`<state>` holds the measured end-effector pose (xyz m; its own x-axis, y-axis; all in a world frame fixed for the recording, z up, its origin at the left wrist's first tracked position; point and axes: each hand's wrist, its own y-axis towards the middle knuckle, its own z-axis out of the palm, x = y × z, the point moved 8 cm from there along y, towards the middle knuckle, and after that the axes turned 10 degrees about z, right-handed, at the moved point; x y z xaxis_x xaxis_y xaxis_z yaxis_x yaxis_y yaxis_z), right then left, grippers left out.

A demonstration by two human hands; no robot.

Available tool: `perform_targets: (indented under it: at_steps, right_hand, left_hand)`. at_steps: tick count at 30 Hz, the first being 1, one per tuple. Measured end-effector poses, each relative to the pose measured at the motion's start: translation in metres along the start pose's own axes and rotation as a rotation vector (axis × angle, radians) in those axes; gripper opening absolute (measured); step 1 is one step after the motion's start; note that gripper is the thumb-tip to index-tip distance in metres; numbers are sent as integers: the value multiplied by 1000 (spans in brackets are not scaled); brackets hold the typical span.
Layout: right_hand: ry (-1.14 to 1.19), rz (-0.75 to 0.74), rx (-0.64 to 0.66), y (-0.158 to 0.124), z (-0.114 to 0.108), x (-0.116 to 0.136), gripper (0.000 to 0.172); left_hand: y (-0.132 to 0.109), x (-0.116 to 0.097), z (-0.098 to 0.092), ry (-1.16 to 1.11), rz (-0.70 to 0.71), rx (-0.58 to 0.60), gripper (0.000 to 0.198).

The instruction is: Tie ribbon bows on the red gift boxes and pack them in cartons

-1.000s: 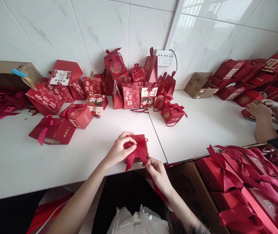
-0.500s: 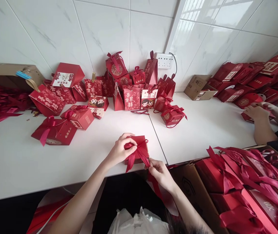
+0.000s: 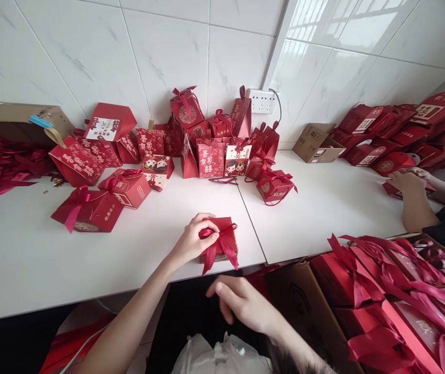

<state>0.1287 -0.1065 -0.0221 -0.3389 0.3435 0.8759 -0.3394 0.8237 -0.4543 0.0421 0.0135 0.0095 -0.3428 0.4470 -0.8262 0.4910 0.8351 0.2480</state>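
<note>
red box, ribbon tails running lengthwise toward wearer; left hand pinching bow, right hand half-curled

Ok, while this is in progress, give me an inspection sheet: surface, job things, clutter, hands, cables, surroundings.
Surface: white table, a dark seam crossing it.
Job things: small red box near the front edge; red ribbon on it, two tails hanging forward.
Clutter: finished-looking boxes along the wall; loose ribbon pile at far left; carton of ribboned boxes at right.
Hands: left hand pinches the ribbon with its fingers; right hand is off the box, fingers curled, nothing seen in it.
Cables: dark one at the wall socket strip; pale one below the table.
Surroundings: tiled wall; a co-worker's hands at far right.
</note>
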Motion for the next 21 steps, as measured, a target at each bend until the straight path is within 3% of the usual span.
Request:
perform_targets:
  at_steps: [6, 21]
  right_hand:
    - [180, -82, -230, 37, 9, 8, 60]
    - [148, -115, -208, 41, 18, 10, 57]
  left_hand:
    - [-1, 0, 1, -26, -3, -10, 10]
    - [-1, -3, 1, -31, -18, 8, 10]
